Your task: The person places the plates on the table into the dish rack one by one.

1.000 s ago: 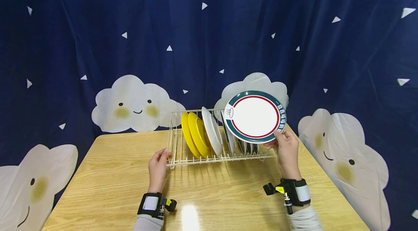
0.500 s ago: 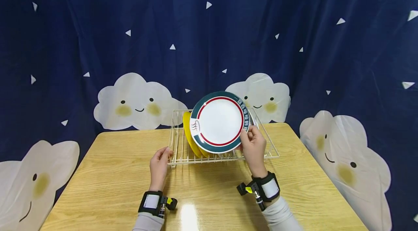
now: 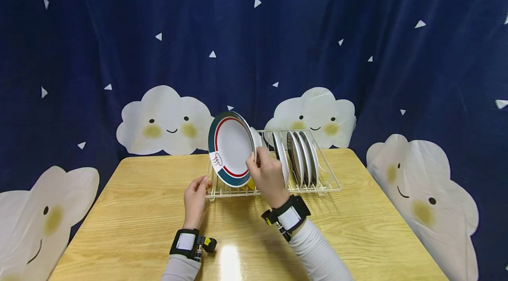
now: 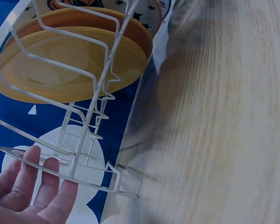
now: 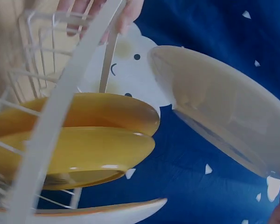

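Note:
My right hand pinches the right rim of a round plate, white with a dark green border and a red ring. The plate is tilted, raised above the left part of a white wire dish rack. Its pale back shows in the right wrist view, apart from the plates below. At the rack's left end, my left hand holds the wire frame, fingers against the end wires. Two yellow plates stand in the rack, mostly hidden behind the raised plate in the head view.
Several white plates with dark patterned faces stand on edge in the rack's right part. A wooden table carries the rack. A dark blue curtain with cloud prints hangs behind the table.
My right hand has carried the plate leftward from the rack's right side to its left part, turning it more edge-on. My left hand stays on the rack's left end.

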{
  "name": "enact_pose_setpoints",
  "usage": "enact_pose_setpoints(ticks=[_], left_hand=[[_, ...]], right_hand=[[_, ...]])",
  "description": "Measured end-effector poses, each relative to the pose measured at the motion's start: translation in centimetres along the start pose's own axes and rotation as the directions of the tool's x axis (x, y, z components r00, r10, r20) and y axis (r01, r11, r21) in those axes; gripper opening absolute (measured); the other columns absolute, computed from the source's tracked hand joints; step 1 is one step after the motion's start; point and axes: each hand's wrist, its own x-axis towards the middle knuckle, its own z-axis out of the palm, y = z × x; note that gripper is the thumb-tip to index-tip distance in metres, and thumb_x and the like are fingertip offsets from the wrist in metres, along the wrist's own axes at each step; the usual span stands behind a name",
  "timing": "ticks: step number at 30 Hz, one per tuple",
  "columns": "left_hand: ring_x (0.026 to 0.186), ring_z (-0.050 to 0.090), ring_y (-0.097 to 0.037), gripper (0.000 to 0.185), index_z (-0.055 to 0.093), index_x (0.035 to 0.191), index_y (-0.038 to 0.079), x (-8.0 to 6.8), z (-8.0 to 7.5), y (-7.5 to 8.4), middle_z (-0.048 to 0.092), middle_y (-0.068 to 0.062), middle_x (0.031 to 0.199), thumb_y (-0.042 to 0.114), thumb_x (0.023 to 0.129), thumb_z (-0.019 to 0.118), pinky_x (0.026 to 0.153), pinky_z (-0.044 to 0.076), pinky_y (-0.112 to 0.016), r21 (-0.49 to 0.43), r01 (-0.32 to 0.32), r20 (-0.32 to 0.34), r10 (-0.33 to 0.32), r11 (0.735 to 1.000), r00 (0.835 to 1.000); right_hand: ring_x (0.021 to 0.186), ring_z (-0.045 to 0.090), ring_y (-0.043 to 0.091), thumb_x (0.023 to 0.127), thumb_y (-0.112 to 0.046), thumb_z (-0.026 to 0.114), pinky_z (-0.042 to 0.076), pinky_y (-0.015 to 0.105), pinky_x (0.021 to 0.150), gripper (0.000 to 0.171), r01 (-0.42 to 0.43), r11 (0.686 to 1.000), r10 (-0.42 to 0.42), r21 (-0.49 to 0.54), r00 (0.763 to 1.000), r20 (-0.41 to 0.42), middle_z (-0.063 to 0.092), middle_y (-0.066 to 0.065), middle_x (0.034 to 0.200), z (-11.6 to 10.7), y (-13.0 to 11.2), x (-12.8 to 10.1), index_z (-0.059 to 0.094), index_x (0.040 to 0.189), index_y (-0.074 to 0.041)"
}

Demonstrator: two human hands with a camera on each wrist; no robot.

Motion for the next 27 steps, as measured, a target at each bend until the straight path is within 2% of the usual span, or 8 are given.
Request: enact_pose_setpoints(ticks=[1, 4, 9, 11, 12, 18, 24, 27], left_hand=[[0.094, 0.060, -0.028, 0.047, 0.059, 0.110, 0.005, -0.4, 0.1, 0.8, 0.065, -0.017, 0.099, 0.044, 0.086, 0.054, 0.077, 0.047, -0.037, 0.026, 0.022, -0.013, -0.021, 0.999, 1.000], [0.098, 0.058, -0.032, 0.046, 0.059, 0.110, 0.003, -0.7, 0.2, 1.8, 0.063, -0.021, 0.102, 0.043, 0.087, 0.053, 0.080, 0.046, -0.042, 0.050, 0.057, -0.026, -0.056, 0.997, 0.998], [0.098, 0.058, -0.031, 0.046, 0.059, 0.111, 0.004, -0.9, 0.2, 2.0, 0.064, -0.018, 0.101, 0.042, 0.087, 0.052, 0.082, 0.047, -0.041, 0.046, 0.062, -0.020, -0.061, 0.997, 0.998], [0.097, 0.059, -0.031, 0.046, 0.059, 0.111, 0.003, -0.9, 0.2, 1.9, 0.064, -0.018, 0.100, 0.042, 0.087, 0.052, 0.081, 0.047, -0.041, 0.047, 0.055, -0.025, -0.054, 0.997, 0.998], [0.095, 0.060, -0.028, 0.044, 0.059, 0.110, 0.003, -0.7, 0.0, 1.4, 0.065, -0.017, 0.099, 0.040, 0.087, 0.054, 0.078, 0.048, -0.037, 0.025, 0.028, -0.016, -0.028, 0.999, 0.999], [0.091, 0.060, -0.031, 0.043, 0.061, 0.107, 0.003, -0.5, -0.2, 1.2, 0.065, -0.020, 0.096, 0.041, 0.086, 0.055, 0.072, 0.049, -0.034, 0.030, -0.013, -0.031, 0.013, 0.999, 0.999], [0.096, 0.059, -0.032, 0.045, 0.061, 0.107, 0.006, -0.7, -0.1, 2.1, 0.065, -0.017, 0.097, 0.045, 0.086, 0.053, 0.082, 0.046, -0.045, 0.065, 0.045, -0.014, -0.045, 0.997, 0.999], [0.097, 0.059, -0.031, 0.043, 0.060, 0.108, 0.008, -0.8, -0.1, 2.2, 0.065, -0.017, 0.099, 0.045, 0.087, 0.052, 0.084, 0.046, -0.045, 0.074, 0.058, -0.006, -0.058, 0.996, 0.998]], right_hand=[[0.041, 0.040, 0.007, 0.075, -0.005, 0.055, 0.033, 0.018, 0.037, 0.006, 0.038, 0.999, -0.038, -0.029, 0.999, 0.010, 0.044, -0.002, 0.051, 0.2, -0.3, 0.3, 0.050, 0.073, -0.005], [0.041, 0.041, 0.009, 0.074, -0.005, 0.055, 0.035, 0.022, 0.037, 0.009, 0.142, 0.984, -0.135, -0.107, 0.988, 0.068, 0.043, -0.002, 0.051, 0.8, -1.4, 1.4, 0.047, 0.069, -0.007], [0.041, 0.045, 0.009, 0.077, -0.008, 0.055, 0.039, 0.023, 0.038, 0.012, 0.264, 0.945, -0.220, -0.194, 0.950, 0.221, 0.046, -0.003, 0.051, 1.9, -3.0, 2.5, 0.047, 0.069, -0.008], [0.041, 0.048, 0.009, 0.078, -0.011, 0.057, 0.040, 0.023, 0.038, 0.009, 0.287, 0.932, -0.221, -0.223, 0.934, 0.280, 0.051, -0.002, 0.052, 2.4, -3.5, 2.9, 0.050, 0.072, -0.008], [0.042, 0.049, 0.009, 0.078, -0.012, 0.058, 0.040, 0.023, 0.038, 0.009, 0.294, 0.926, -0.215, -0.239, 0.927, 0.306, 0.053, -0.001, 0.053, 2.7, -3.7, 3.0, 0.051, 0.074, -0.007], [0.042, 0.053, 0.009, 0.081, -0.014, 0.057, 0.040, 0.023, 0.037, 0.007, 0.350, 0.867, -0.195, -0.356, 0.894, 0.404, 0.062, -0.001, 0.059, 4.8, -4.7, 3.5, 0.053, 0.078, -0.009], [0.051, 0.062, 0.011, 0.085, -0.015, 0.056, 0.047, 0.024, 0.041, 0.009, 0.395, 0.826, -0.167, -0.402, 0.852, 0.496, 0.068, 0.005, 0.072, 6.6, -5.4, 3.7, 0.055, 0.085, -0.006], [0.053, 0.063, 0.012, 0.085, -0.015, 0.055, 0.048, 0.026, 0.042, 0.009, 0.384, 0.816, -0.137, -0.431, 0.854, 0.503, 0.069, 0.006, 0.074, 7.5, -5.4, 3.5, 0.056, 0.087, -0.006]])
